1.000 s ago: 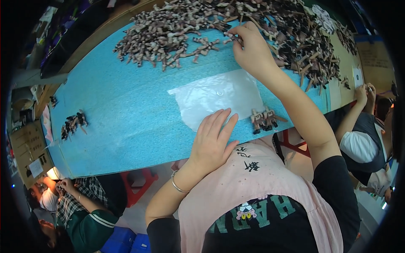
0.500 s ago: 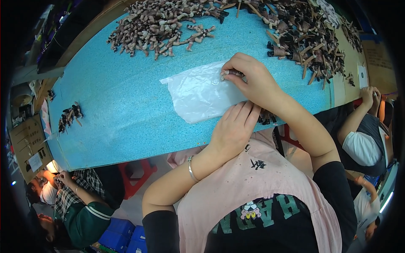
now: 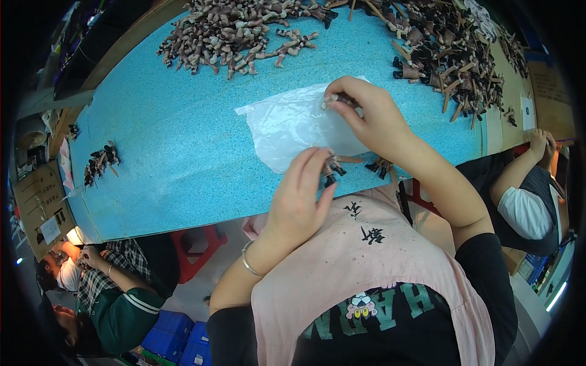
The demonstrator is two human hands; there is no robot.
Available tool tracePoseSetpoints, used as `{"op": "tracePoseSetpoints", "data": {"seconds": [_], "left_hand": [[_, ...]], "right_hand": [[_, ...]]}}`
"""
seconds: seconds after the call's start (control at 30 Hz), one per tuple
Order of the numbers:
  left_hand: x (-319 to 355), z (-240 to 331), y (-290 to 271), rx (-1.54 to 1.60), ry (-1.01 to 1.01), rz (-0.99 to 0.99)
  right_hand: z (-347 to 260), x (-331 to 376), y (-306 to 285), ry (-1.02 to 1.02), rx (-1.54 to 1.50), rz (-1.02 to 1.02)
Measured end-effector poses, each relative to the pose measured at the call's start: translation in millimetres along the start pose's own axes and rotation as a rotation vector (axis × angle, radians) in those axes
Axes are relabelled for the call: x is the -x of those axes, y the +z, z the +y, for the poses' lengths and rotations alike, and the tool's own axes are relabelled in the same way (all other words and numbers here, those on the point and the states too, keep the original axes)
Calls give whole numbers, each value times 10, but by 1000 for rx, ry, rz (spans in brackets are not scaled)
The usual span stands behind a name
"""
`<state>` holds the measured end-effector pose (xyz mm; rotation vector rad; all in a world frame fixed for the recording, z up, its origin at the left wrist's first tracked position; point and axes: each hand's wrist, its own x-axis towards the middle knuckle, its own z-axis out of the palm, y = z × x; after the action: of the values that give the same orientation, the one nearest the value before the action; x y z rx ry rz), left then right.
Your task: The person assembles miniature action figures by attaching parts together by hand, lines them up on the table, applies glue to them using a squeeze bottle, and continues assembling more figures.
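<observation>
The right hand (image 3: 372, 119) pinches the upper edge of a clear, thin plastic bag (image 3: 293, 125) between thumb and fingertips, closed on the film, with something small and dark possibly tucked in the same pinch; I cannot tell what. The left hand (image 3: 299, 201) is curled near the table's front edge, fingers closed around a small brown-and-black moulded figure part (image 3: 332, 166). The bag lies mostly flat on the speckled blue tabletop (image 3: 177, 140) and looks nearly empty, so bagging seems barely begun. A few similar parts (image 3: 379, 165) lie beside the hands. Large heaps of brown parts (image 3: 238, 30) wait along the far edge, well apart.
</observation>
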<state>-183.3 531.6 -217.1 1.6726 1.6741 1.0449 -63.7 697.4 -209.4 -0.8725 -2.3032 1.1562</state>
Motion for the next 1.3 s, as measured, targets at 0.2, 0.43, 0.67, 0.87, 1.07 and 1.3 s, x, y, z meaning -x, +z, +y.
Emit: {"op": "tracePoseSetpoints", "data": {"seconds": [0.2, 0.43, 0.67, 0.87, 1.07, 1.3], "left_hand": [[200, -91, -311, 42, -117, 48], [201, -133, -345, 146, -249, -6], [208, -147, -337, 125, -238, -11], [210, -151, -322, 97, -194, 9], [198, -138, -364, 189, -169, 4], [231, -265, -311, 318, -262, 63]], "right_hand": [[-183, 198, 15, 394, -543, -162], [-341, 464, 196, 212, -510, -317], [-383, 570, 292, 103, -374, -363], [-368, 581, 318, 160, -377, -335], [-366, 582, 318, 241, -389, -348], [-335, 577, 358, 382, -531, -384]]}}
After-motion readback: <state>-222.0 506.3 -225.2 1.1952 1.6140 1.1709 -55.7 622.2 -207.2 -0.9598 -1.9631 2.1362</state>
